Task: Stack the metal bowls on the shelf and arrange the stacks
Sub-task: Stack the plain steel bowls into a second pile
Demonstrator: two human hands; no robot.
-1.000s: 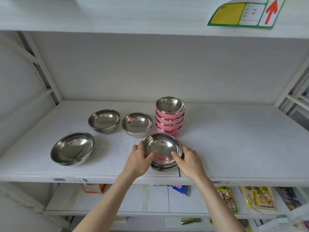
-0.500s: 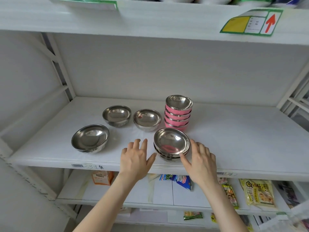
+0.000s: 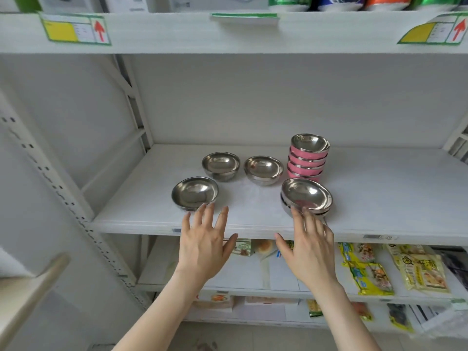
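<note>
My left hand (image 3: 205, 247) and right hand (image 3: 310, 252) spread open, empty, at the shelf's (image 3: 379, 198) front edge, near the low bowl stack (image 3: 306, 197)

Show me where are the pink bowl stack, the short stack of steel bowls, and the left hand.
pink bowl stack (image 3: 307, 165): head view, pink side wall.
short stack of steel bowls (image 3: 305, 195): head view, top bowl's inside.
left hand (image 3: 205, 245): head view, back of hand.

Both hands are spread flat with nothing in them, in front of the white shelf (image 3: 367, 198). The left hand (image 3: 205, 247) has its fingertips just short of the front-left bowl (image 3: 194, 192). The right hand (image 3: 310, 252) reaches the short steel stack (image 3: 306, 197) — actual contact cannot be confirmed. Behind stand two single bowls (image 3: 220, 165) (image 3: 263, 169) and the pink stack (image 3: 308, 158) — upright, nested.
</note>
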